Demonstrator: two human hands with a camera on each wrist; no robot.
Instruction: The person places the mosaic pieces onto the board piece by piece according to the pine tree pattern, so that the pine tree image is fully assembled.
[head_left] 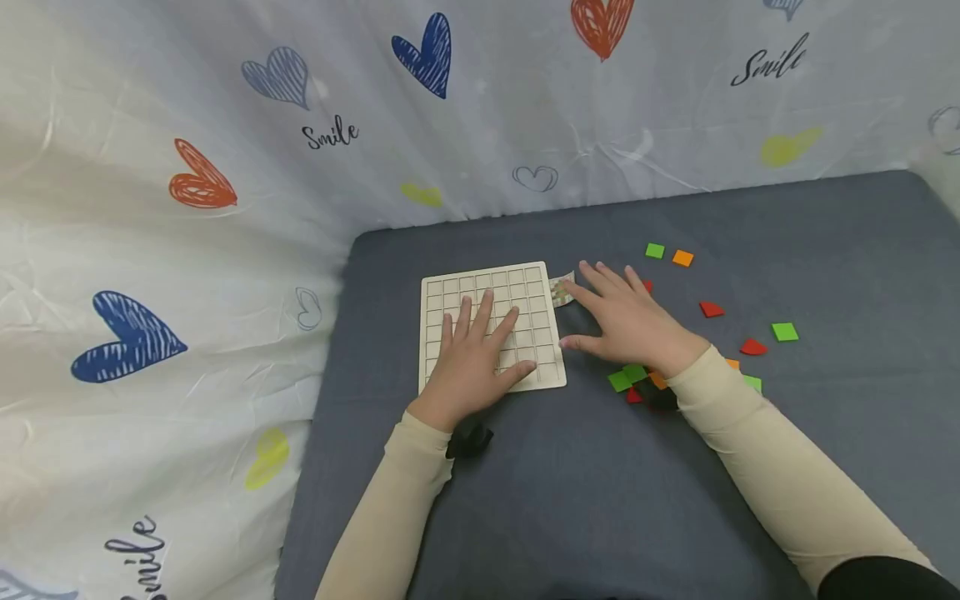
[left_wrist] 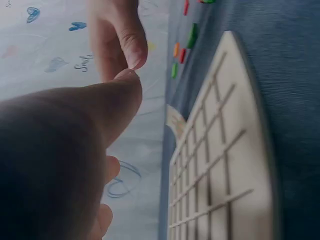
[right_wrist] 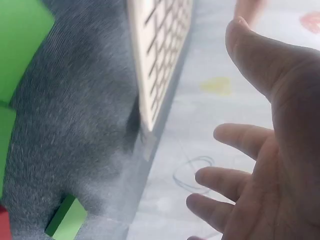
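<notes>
White cloth (head_left: pixel 247 250) printed with hearts and the word "Smile" hangs on the left and behind the grey-covered desk (head_left: pixel 525 508). Next comes the left hand (head_left: pixel 472 362), in a cream sleeve (head_left: pixel 382 517), palm down over a pale board (head_left: pixel 534 321) marked with a grid of squares. Its grip is spread and empty, the fingers fanned and the thumb well out to the side; in the left wrist view the thumb and fingers show raised above the board, which lies flat on the desk.

At the board's right edge sits a small patterned card (head_left: pixel 559 293); whether it reaches under the rim, I cannot tell. The right hand (head_left: pixel 633 321) comes just beside it, its grip likewise spread and empty, the index fingertip overlapping the card in the head view. I cannot tell whether they touch.

Farther right, beneath and beyond that wrist, lie small flat pieces: a cluster with green ones (head_left: pixel 619 381), then scattered orange (head_left: pixel 682 258), red (head_left: pixel 712 309) and more green.
</notes>
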